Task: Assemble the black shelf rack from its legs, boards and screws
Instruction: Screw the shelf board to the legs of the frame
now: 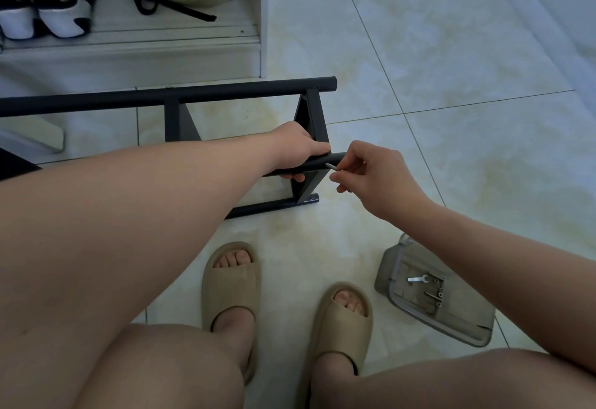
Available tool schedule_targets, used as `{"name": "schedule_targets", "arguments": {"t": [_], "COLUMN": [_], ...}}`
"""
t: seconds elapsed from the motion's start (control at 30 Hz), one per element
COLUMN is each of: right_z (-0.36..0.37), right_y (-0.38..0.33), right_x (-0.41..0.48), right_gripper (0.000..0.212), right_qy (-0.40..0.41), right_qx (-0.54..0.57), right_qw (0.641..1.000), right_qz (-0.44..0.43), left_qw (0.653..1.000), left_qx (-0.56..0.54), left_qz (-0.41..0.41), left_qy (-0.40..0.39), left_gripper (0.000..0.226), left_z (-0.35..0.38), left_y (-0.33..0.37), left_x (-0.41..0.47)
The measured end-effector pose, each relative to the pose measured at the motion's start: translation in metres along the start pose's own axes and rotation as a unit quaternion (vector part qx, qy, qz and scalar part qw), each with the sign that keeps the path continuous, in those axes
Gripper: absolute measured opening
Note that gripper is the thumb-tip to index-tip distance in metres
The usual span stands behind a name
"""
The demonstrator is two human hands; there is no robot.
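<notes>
So the black shelf rack (225, 94) is lying on its side on the tiled floor (451, 53), only partly put together, just ahead of the feet. The near black tube (317, 165) is gripped by the left hand (295, 147), fingers curled round it right beside the side frame (311, 118). A small silver piece (331, 166) is pinched in the fingertips of the right hand (374, 176) and held against the tube close to its end. Whether it's a screw or a hex key can't be told, too small tbh.

It looks like the screw-fixing step is what's being done here, tube to side frame at this end. Plenty is probably left, since no boards can be seen on it yet. Spare hardware is kept in a grey plastic tray (467, 321) on the floor by the right foot: a little flat wrench (417, 279) and a few screws (438, 295).

For the next move, the silver piece would need to be lined up square with its hole and turned in while the tube is held steady, otherwise cross-threading could be expected.
</notes>
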State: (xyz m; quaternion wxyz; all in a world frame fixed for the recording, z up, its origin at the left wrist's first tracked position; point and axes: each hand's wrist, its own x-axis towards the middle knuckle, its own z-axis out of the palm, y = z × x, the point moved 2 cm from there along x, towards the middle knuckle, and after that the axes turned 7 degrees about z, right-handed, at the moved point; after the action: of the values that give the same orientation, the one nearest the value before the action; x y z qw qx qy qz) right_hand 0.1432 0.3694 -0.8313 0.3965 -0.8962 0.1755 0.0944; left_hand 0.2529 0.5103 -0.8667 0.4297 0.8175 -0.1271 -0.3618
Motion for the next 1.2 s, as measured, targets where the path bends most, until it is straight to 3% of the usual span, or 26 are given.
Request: {"name": "schedule_targets", "arguments": {"t": [0.3,0.97,1.13,1.2], "right_z": [0.017,0.023,0.026,0.024], "right_y": [-0.006,-0.003,-0.005,-0.006], "right_x": [0.003,0.013,0.015,0.017], "right_gripper": [0.028,0.019,0.019,0.020], "right_qy": [0.013,0.023,0.028,0.030], "right_qx": [-0.037,0.064,0.136,0.106], "right_qw": [0.999,0.997,0.985,0.989], "right_qz": [0.000,0.046,0.099,0.099], "left_qw": [1.000,1.000,1.000,1.000], "left_qx": [-0.007,-0.006,-0.006,-0.005], "left_qz": [-0.014,-0.025,-0.027,-0.027], "left_qy": [0.000,-0.002,0.000,0.000], "left_gripper": [0.036,0.041,0.040,0.039], "left_z": [-0.001,-0.002,-0.001,-0.002], "left_y": [0.001,0.004,0.005,0.006], "left_x": [0.000,-0.003,-0.005,-0.005]}}
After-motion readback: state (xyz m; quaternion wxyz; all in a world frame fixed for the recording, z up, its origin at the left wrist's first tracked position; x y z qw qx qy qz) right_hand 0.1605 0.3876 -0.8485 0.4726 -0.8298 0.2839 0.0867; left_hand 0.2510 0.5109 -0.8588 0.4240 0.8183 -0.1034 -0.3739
